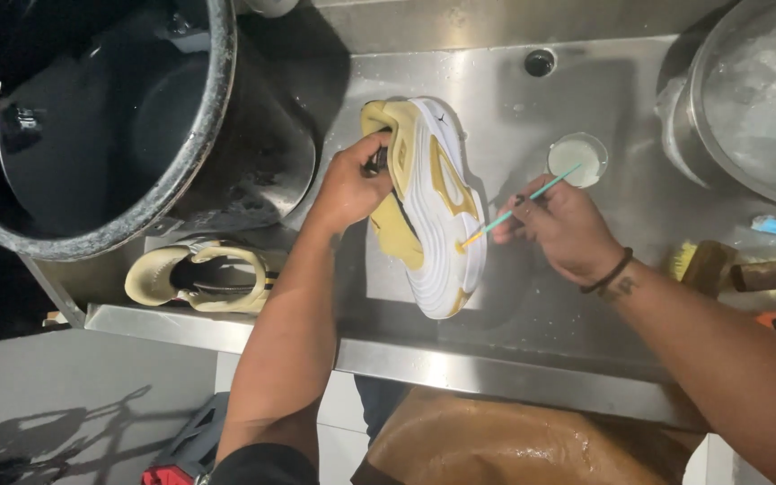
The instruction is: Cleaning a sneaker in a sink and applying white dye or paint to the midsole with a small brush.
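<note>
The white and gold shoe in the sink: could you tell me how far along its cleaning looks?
Done: the shoe shows white along its side, with no obvious dirt. In hand: the left hand holds it at the collar over the steel sink, while the right hand works a thin teal brush at a gold panel. Left: a second shoe lies beside the large black pot, untouched.

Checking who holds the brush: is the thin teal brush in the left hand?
No, the right hand holds the teal brush, while the left hand grips the white and gold shoe.

Both forearms reach forward, the left hand (348, 184) curled in a grip, the right hand (560, 224) pinching.
</note>
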